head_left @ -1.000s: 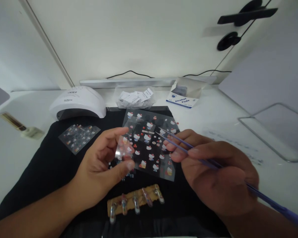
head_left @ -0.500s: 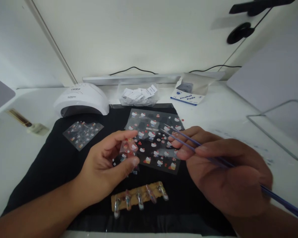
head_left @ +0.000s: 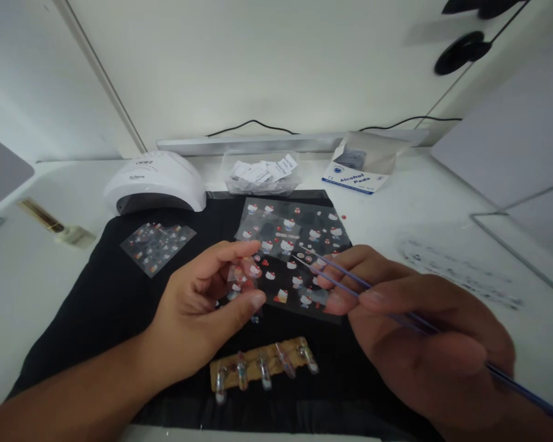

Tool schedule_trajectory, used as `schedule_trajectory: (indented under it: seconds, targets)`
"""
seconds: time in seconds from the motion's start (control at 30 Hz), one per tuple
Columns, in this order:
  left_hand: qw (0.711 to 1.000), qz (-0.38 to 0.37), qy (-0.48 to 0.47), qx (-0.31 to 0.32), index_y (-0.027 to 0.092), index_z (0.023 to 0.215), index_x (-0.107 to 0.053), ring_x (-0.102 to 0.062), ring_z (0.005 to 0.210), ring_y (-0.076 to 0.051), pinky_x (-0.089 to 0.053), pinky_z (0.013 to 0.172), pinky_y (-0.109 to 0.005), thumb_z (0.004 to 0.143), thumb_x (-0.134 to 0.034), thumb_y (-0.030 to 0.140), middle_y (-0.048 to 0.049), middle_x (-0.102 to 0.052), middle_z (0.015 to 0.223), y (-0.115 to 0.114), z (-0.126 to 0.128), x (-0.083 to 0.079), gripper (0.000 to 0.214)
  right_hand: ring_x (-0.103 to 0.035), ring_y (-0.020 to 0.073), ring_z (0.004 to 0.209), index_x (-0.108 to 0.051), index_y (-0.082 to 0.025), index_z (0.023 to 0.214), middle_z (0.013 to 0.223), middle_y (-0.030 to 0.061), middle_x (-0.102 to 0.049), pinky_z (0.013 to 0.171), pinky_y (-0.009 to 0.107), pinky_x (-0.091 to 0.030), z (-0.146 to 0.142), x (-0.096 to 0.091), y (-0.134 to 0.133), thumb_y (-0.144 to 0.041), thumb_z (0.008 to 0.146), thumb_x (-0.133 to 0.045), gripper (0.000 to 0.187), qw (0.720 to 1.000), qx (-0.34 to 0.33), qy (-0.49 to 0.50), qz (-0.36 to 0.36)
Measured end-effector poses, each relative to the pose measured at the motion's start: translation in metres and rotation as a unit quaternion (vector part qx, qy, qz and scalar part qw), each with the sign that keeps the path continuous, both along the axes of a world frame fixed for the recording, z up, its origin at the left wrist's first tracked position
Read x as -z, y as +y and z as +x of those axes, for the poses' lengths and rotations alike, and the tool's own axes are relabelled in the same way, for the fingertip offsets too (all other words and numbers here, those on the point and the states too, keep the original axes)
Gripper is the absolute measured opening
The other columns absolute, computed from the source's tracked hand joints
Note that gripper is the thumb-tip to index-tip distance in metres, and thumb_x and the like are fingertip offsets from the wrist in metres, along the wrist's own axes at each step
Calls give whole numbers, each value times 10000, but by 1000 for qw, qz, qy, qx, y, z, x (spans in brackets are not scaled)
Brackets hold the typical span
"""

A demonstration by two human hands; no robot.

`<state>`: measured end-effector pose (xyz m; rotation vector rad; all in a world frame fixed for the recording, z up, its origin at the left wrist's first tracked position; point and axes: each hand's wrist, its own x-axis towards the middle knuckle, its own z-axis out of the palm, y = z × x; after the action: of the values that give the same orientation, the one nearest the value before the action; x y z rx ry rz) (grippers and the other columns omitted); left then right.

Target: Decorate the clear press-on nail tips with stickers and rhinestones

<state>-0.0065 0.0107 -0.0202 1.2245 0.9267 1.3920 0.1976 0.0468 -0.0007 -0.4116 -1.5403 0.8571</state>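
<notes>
In the head view, my left hand (head_left: 200,301) is curled round the edge of a small clear sticker sheet (head_left: 243,277), with thumb and index finger apart in front. Part of that piece is hidden by the fingers. My right hand (head_left: 419,319) holds blue-purple tweezers (head_left: 350,276), their thin tips slightly apart above a larger clear sticker sheet (head_left: 311,215) printed with white cat figures. Nothing can be made out between the tips. Below the hands, several decorated false nails (head_left: 264,371) are fixed along a tan strip (head_left: 251,363) on the black cloth (head_left: 96,301).
Another sticker sheet (head_left: 156,248) lies at the left, in front of a white nail lamp (head_left: 156,175). A polish bottle (head_left: 74,236) lies farther left. Behind are a clear tub (head_left: 260,175) of packets and an alcohol pads box (head_left: 357,178).
The whole view has shifted slightly, so the scene sits a little farther right. Both hands keep nearly the same pose, and the tweezers' tips are still apart.
</notes>
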Motion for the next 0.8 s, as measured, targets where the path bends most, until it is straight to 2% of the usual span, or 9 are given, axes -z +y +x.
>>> schedule_trajectory:
  seconds: [0.2, 0.37, 0.53, 0.63, 0.8]
  targets:
    - [999, 27, 21, 15, 401, 1194, -709, -636, 807, -76, -551, 775, -147, 802, -792, 100, 37, -677, 931, -1, 0, -2, 502, -667, 254, 750, -795, -235, 973, 726, 61, -751, 756, 449, -548, 0, 1, 2, -435, 955, -576, 297, 1000, 7, 21, 4]
    - [998, 24, 52, -10, 403, 1164, -721, -651, 814, -55, -553, 770, -95, 793, -795, 103, 50, -691, 979, -3, -1, -3, 483, -676, 245, 796, -774, -224, 1041, 768, 63, -741, 770, 431, -529, 2, 5, 3, -435, 978, -535, 324, 999, -25, 9, 35]
    - [995, 39, 79, -37, 398, 1139, -737, -682, 906, -68, -556, 823, -93, 775, -798, 80, 54, -719, 1029, -5, -2, -3, 487, -674, 244, 825, -758, -230, 1080, 791, 67, -728, 782, 433, -531, 3, 8, 3, -431, 989, -511, 331, 999, -28, 5, 37]
    - [995, 34, 86, -44, 390, 1131, -742, -684, 844, -69, -572, 767, -100, 771, -803, 93, 51, -725, 1020, -6, -2, -3, 471, -666, 247, 839, -751, -228, 1096, 806, 75, -717, 790, 443, -539, 3, 9, 2, -437, 995, -483, 354, 999, -24, -1, 42]
    - [995, 40, 86, -28, 391, 1132, -736, -679, 751, -74, -583, 706, -119, 780, -792, 94, 55, -729, 891, -6, -2, -4, 464, -669, 253, 851, -760, -215, 1076, 810, 83, -702, 794, 453, -547, 3, 10, 1, -428, 989, -498, 348, 999, -18, 8, 31]
